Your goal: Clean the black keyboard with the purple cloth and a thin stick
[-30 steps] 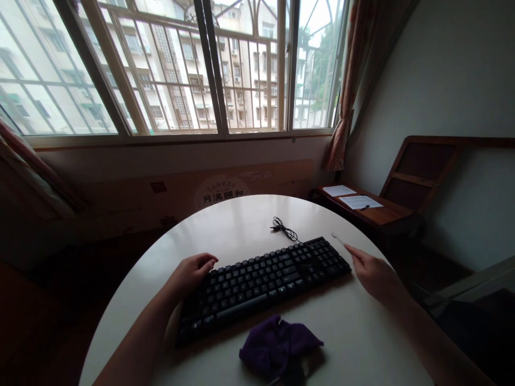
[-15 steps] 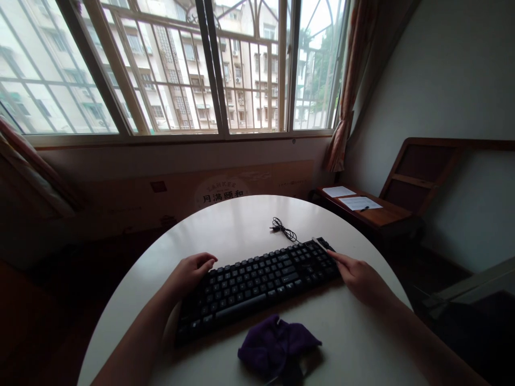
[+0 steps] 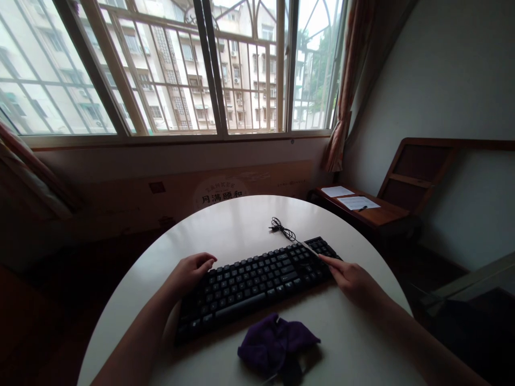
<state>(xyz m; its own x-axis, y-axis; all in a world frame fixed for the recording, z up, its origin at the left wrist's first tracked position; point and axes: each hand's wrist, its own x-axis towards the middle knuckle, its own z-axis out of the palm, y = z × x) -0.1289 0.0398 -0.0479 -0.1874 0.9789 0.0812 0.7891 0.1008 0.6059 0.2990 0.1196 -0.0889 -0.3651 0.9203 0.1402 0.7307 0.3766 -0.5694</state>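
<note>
A black keyboard (image 3: 251, 288) lies at a slant on the round white table (image 3: 193, 238). My left hand (image 3: 192, 272) rests at its far left corner, fingers bent together around the edge; the fingertips are partly hidden. Between the fingers of my right hand (image 3: 354, 277) is a thin whitish stick (image 3: 310, 249), its tip over the keys near the keyboard's far right edge. What kind of stick it is I cannot make out. The keyboard's bundled cable (image 3: 284, 229) sits just behind it.
A crumpled purple cloth (image 3: 276, 343) lies near me, with something dark beside it. To the right stands a wooden chair (image 3: 386, 212) with paper sheets (image 3: 358, 202) and a pen on its seat. A barred window (image 3: 241, 80) fills the back wall.
My right hand has moved the stick a little to the left across the keyboard's far right part. My left hand stays in place.
</note>
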